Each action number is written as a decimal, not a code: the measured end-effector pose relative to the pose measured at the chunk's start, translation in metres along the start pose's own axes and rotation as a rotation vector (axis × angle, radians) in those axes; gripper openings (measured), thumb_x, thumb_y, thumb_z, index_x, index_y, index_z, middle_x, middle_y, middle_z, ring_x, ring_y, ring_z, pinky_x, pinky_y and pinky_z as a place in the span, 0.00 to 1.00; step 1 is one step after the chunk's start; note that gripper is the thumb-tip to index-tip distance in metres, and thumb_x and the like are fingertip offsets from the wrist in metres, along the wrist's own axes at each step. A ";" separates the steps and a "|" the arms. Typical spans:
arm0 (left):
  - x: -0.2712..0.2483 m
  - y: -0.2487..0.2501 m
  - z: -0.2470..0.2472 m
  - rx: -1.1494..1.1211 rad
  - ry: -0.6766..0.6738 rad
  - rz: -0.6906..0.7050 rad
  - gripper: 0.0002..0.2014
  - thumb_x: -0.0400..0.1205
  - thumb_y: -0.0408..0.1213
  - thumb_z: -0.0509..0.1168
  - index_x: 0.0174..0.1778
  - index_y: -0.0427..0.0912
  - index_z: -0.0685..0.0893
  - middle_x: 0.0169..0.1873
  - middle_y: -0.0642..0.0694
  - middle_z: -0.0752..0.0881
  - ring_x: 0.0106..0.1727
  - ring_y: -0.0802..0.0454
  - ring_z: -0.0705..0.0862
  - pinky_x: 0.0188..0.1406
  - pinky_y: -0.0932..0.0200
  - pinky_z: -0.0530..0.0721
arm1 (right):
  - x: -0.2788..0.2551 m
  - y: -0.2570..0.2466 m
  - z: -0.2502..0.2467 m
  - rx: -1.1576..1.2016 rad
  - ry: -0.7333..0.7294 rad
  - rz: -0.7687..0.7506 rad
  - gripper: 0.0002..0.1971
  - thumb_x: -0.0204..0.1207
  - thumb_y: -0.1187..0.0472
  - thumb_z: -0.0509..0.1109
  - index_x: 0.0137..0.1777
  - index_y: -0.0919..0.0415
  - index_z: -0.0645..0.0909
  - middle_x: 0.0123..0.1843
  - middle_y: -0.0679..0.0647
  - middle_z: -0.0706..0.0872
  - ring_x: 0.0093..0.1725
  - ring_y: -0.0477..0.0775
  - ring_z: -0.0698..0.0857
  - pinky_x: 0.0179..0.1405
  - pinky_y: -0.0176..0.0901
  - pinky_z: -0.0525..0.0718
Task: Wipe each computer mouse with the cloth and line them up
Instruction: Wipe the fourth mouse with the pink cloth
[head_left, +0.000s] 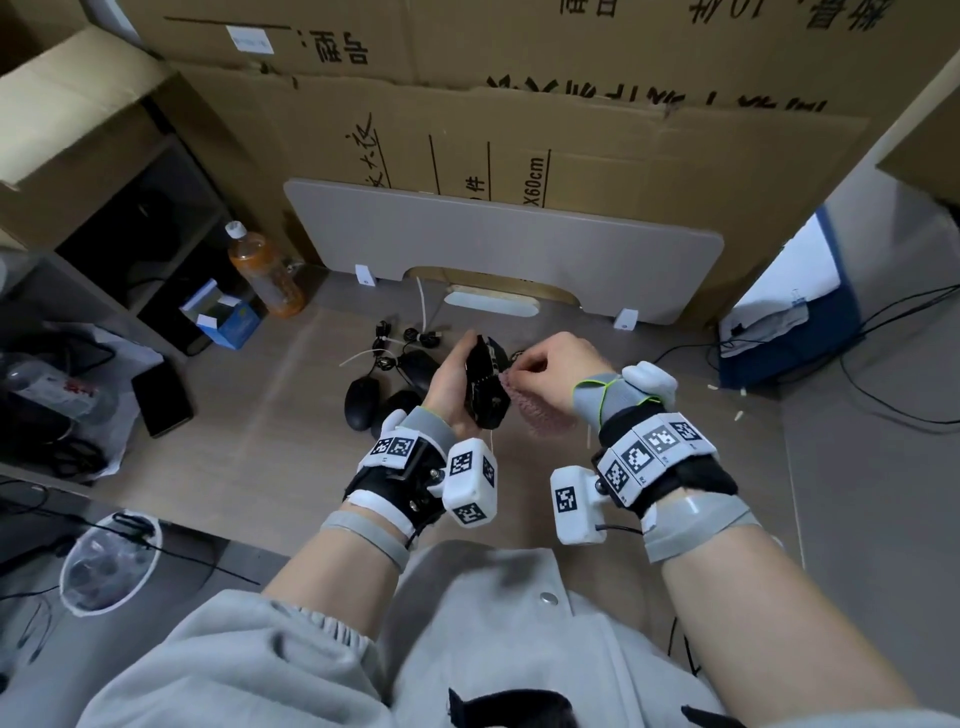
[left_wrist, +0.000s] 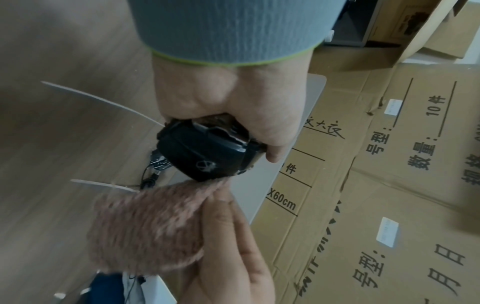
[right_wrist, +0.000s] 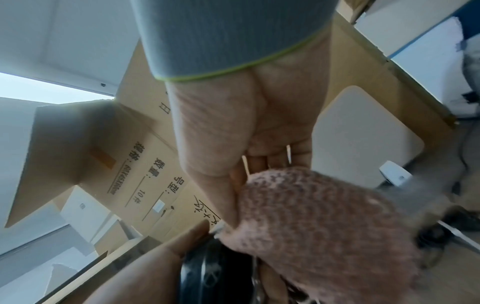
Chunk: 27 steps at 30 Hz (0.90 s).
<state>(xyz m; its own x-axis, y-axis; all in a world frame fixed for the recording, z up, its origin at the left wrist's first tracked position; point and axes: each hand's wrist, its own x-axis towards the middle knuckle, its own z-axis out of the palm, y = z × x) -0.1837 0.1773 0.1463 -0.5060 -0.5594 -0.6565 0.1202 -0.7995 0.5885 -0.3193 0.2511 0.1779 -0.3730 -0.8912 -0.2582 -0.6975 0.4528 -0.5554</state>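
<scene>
The person's left hand (head_left: 451, 384) is raised above the wood-grain table (head_left: 270, 457), its fingers and thumb wrapped round an angular black mouse (head_left: 485, 384) held up on edge, so the faceted, glossy plastic shell faces the other hand. From the left wrist view the shell shows hard ridges, a small pale emblem and a slick sheen, with the thumb pressed along 1 side. The right hand (head_left: 545, 376) is clenched on a fuzzy pinkish-brown cloth (head_left: 535, 410), pinching its upper edge between thumb and curled fingers right against the mouse's flank; the rest of the cloth hangs below in a soft, knitted-looking bunch. On the table just behind and left of the raised mouse lie 3 smoother, rounded black mice in a loose cluster, not in a row: 1 oval mouse (head_left: 362, 402) farthest left, another mouse (head_left: 397, 410) partly hidden by the left wrist, and a third mouse (head_left: 418, 366) behind the left hand. Their thin black cables, coiled and bound, sit bunched beyond them (head_left: 410, 338), with pale zip ties (head_left: 363, 356) sticking out stiffly. Farther back a flat grey panel (head_left: 498, 244) with rounded corners stands against printed cardboard boxes (head_left: 571, 124), and a plastic bottle (head_left: 265, 275) of orange liquid stands at the table's left edge.
</scene>
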 end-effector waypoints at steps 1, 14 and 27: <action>0.000 0.000 0.001 0.000 0.018 0.002 0.23 0.88 0.58 0.61 0.48 0.40 0.85 0.37 0.41 0.89 0.34 0.45 0.89 0.42 0.53 0.87 | 0.000 0.000 0.000 -0.129 -0.033 0.034 0.08 0.70 0.45 0.74 0.42 0.45 0.90 0.36 0.43 0.89 0.41 0.51 0.88 0.42 0.42 0.85; -0.001 0.003 0.000 0.011 -0.063 -0.029 0.27 0.88 0.59 0.58 0.45 0.38 0.88 0.41 0.40 0.89 0.40 0.45 0.89 0.44 0.54 0.87 | -0.013 -0.011 0.003 0.449 0.107 -0.104 0.03 0.69 0.54 0.82 0.42 0.48 0.91 0.40 0.44 0.92 0.40 0.42 0.87 0.42 0.33 0.83; -0.003 -0.003 -0.008 -0.227 -0.066 -0.017 0.27 0.91 0.51 0.53 0.61 0.28 0.85 0.58 0.29 0.87 0.58 0.35 0.88 0.62 0.42 0.85 | -0.019 -0.019 0.012 0.434 0.112 -0.138 0.09 0.73 0.53 0.79 0.53 0.46 0.90 0.43 0.36 0.90 0.44 0.32 0.85 0.42 0.16 0.76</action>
<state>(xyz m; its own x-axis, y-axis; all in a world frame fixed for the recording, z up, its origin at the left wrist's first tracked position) -0.1758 0.1795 0.1427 -0.5637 -0.5359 -0.6285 0.2962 -0.8415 0.4519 -0.2911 0.2588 0.1838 -0.3755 -0.9229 -0.0851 -0.4340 0.2562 -0.8637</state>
